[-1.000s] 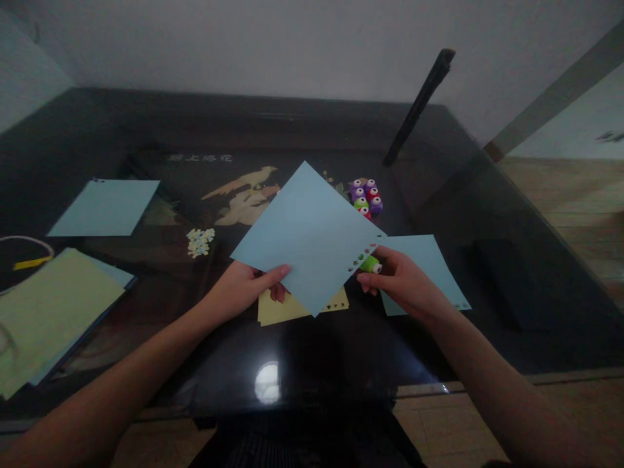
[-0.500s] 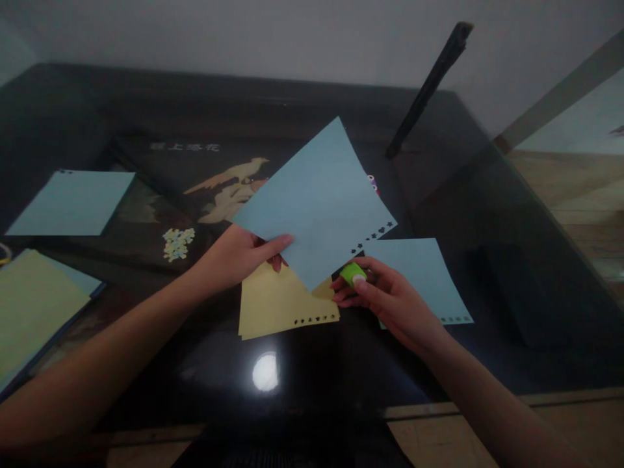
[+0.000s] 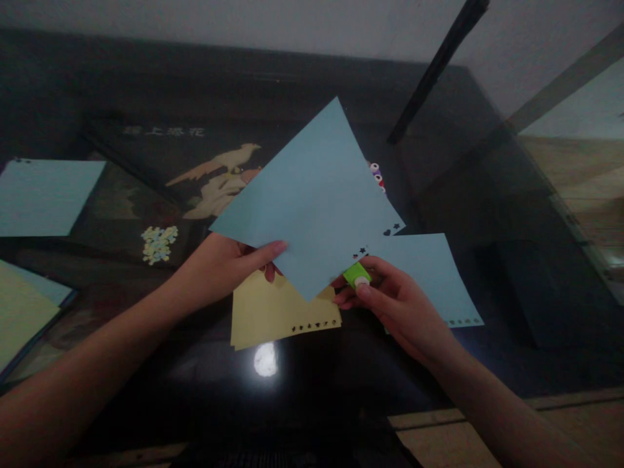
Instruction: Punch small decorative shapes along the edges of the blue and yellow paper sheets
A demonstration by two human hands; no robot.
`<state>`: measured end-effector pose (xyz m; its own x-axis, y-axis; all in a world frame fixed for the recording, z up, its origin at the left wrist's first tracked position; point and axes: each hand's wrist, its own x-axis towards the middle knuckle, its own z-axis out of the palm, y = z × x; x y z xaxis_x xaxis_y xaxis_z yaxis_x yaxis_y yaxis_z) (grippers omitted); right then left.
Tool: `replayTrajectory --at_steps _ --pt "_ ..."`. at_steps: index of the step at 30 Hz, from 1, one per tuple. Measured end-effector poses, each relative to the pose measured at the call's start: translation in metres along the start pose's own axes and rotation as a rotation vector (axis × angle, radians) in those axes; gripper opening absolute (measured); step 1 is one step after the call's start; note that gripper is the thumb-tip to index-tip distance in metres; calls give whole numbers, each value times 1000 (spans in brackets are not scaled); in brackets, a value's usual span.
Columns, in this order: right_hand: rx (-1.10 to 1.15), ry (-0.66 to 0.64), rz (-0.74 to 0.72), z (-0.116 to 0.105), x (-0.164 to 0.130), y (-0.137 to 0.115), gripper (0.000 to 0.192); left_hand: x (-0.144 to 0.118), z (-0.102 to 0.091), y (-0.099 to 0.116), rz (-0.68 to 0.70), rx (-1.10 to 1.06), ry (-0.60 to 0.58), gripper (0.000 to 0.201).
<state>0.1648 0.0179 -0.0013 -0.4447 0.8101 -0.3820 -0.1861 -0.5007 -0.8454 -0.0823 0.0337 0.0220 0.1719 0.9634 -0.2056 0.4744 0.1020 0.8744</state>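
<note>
Star-punched blue paper (image 3: 307,195) turned since earlier, pinched by left hand (image 3: 234,260), stubby green punch (image 3: 354,274) gripped in right hand (image 3: 392,296)

On the far left of the dark table (image 3: 312,396), four pale characters (image 3: 163,132) are seen — 上 second, 花 last — the others being too blurred.

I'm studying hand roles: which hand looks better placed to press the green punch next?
Probably the right hand: its grip holds the green punch beside the punched edge of the held blue sheet, while the left hand holds that sheet.
</note>
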Motion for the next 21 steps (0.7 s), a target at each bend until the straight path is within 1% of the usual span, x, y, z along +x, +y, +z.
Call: replayTrajectory --at_steps 4,9,13,16,21 --pt "1 -4 6 1 -1 -2 27 0 -1 -2 11 37 11 30" --pt "14 3 -4 1 -1 -3 29 -2 -1 -4 20 30 21 31" --pt "33 -21 -30 1 -1 -2 28 -3 -1 -1 -10 5 35 32" --pt "11 -27 -34 1 -1 -3 24 -3 -2 0 -17 4 11 31" --pt "-14 -14 -28 1 -2 -4 27 -3 -1 -4 -11 -14 39 28"
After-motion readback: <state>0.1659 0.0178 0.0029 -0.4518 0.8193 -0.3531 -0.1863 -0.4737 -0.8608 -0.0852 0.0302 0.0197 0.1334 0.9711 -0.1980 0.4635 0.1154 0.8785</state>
